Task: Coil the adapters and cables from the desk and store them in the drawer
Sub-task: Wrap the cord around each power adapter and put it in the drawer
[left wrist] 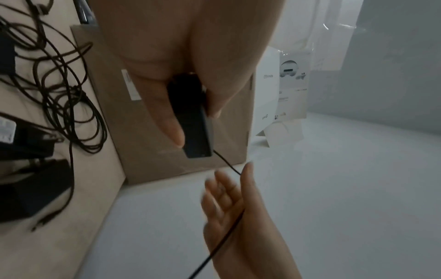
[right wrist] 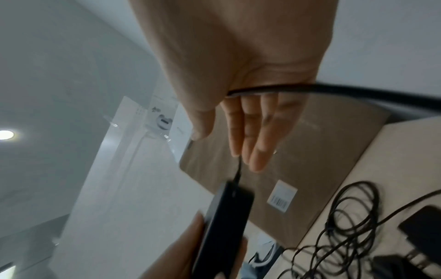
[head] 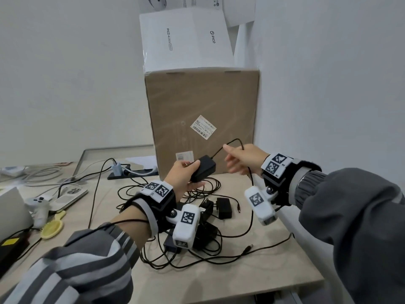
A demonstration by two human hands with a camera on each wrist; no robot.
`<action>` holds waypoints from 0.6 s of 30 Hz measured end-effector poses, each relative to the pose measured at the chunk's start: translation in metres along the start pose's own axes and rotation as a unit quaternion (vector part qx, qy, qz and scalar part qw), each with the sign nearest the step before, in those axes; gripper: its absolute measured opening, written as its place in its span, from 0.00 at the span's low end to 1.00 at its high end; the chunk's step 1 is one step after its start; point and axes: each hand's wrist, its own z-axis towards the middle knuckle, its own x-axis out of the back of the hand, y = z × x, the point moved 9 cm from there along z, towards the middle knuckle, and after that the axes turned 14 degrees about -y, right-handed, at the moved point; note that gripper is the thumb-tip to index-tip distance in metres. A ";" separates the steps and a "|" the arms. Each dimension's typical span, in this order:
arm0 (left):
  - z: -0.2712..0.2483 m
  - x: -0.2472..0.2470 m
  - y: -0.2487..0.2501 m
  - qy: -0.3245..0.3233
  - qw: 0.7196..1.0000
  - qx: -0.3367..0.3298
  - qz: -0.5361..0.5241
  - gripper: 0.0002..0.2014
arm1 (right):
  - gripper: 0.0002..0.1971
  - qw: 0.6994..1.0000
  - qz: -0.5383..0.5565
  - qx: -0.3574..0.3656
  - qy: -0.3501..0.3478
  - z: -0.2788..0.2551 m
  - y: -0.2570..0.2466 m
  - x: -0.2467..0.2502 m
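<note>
My left hand (head: 182, 178) grips a black adapter brick (head: 202, 170) above the desk (head: 219, 286); thumb and fingers clamp its sides in the left wrist view (left wrist: 190, 120). Its thin black cable (head: 252, 216) arches up from the brick and drapes over my right hand (head: 241, 159), whose fingers are straight. In the right wrist view the cable (right wrist: 310, 89) crosses the palm by the thumb's base. It then hangs down to its loose plug (head: 248, 248) on the desk. Under my hands lie several other black adapters (head: 223, 207) in tangled cables (head: 197, 257). No drawer is in view.
A large cardboard box (head: 201, 119) stands just behind my hands, with a white box (head: 186, 40) on top; the wall is close on the right. A power strip (head: 131, 172), phone (head: 70, 197), white controller (head: 39, 207) and laptop (head: 11, 211) fill the left.
</note>
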 end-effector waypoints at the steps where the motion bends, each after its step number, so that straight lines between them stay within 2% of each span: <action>1: -0.001 0.004 0.001 0.004 1.000 0.003 0.014 0.18 | 0.20 1.000 -0.014 -0.019 0.013 -0.002 0.007 0.009; 3: -0.005 0.005 -0.001 -0.032 0.998 0.020 0.052 0.17 | 0.18 0.998 -0.031 -0.040 0.037 -0.006 0.019 0.027; 6: -0.013 -0.010 -0.008 -0.116 0.985 0.033 0.124 0.24 | 0.14 0.996 -0.065 -0.061 0.029 -0.007 0.027 0.037; 9: -0.018 -0.028 -0.016 -0.143 0.964 0.042 0.220 0.23 | 0.10 0.992 -0.114 -0.055 0.022 -0.009 0.018 0.032; 13: -0.015 -0.052 -0.020 -0.166 0.927 0.051 0.333 0.23 | 0.08 0.973 -0.231 -0.021 0.008 -0.008 -0.006 0.007; 18: -0.016 -0.080 -0.016 -0.190 0.848 0.037 0.493 0.30 | 0.11 0.948 -0.319 0.000 -0.004 -0.008 -0.013 -0.017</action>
